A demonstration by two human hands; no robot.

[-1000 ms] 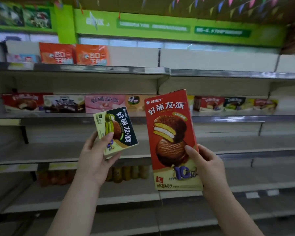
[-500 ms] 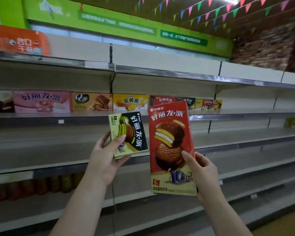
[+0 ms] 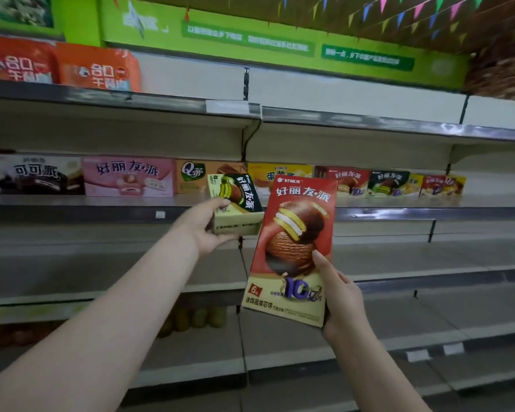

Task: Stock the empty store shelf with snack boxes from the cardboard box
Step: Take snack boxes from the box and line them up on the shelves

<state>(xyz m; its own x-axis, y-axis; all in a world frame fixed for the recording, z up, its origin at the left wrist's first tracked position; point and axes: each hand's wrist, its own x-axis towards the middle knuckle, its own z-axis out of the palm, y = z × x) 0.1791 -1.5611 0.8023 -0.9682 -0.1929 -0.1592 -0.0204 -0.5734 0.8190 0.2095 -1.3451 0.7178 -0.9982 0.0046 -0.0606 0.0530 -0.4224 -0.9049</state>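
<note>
**Small green box reaches toward the stocked row**

Since half a second ago your left hand [image 3: 204, 226] has stretched farther out, carrying the small green box [image 3: 235, 203] up to the level of the stocked shelf [image 3: 101, 200] at mid-frame, where it now tips so its pale underside shows. Your thumb lies on its printed face and your fingers curl under it. Your right hand [image 3: 341, 295] grips the tall red box [image 3: 295, 251] by its lower right edge, upright and leaning slightly, just right of the green one at frame centre; the two boxes sit close, though you cannot tell whether they touch.

Behind them a row of snack boxes [image 3: 128, 176] runs from the left edge to right of centre. Bare grey shelves [image 3: 428, 254] fill the lower half. Orange packs [image 3: 95, 69] stand at upper left under a green banner [image 3: 250, 40], and coloured pennants [image 3: 399, 13] hang at upper right.
</note>
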